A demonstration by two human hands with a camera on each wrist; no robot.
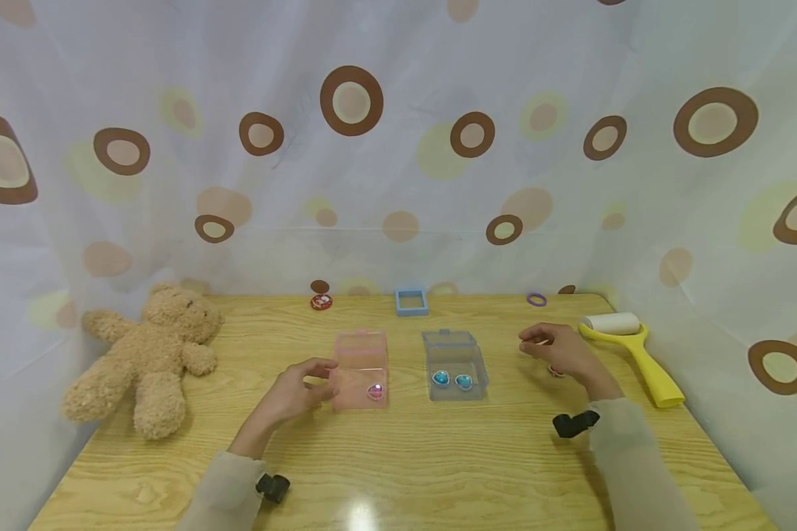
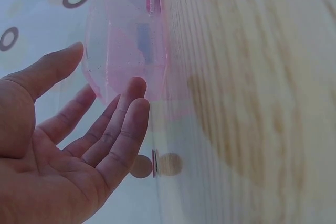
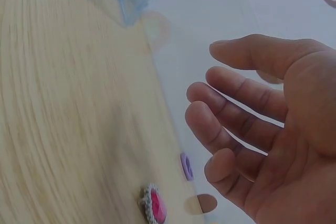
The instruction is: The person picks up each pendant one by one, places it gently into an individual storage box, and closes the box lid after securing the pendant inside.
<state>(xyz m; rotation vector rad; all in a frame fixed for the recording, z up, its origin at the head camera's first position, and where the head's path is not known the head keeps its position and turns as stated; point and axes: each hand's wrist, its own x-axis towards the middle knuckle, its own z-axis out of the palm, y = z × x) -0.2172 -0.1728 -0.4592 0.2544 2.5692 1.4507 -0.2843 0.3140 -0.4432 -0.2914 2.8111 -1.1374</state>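
Note:
A pink clear plastic box (image 1: 353,398) lies with its lid raised, a pink gem (image 1: 375,391) with a pale rim inside it. My left hand (image 1: 295,391) is at the box's left side, fingers loosely bent and spread around that edge without gripping. To the right stands a grey-blue clear box (image 1: 455,354), also with its lid up, holding two blue gems (image 1: 441,378). Farther right, my right hand (image 1: 564,352) hovers over the table with relaxed fingers and nothing in them. Another pink gem (image 3: 157,205) lies on the wood below it, mostly hidden in the head view.
A teddy bear (image 1: 153,346) sits at the left. Along the back lie a red round item (image 1: 321,302), a blue square frame (image 1: 412,311) and a purple ring (image 1: 536,299). A yellow-handled lint roller (image 1: 654,372) rests at the right. Patterned sheeting (image 1: 398,162) surrounds the table.

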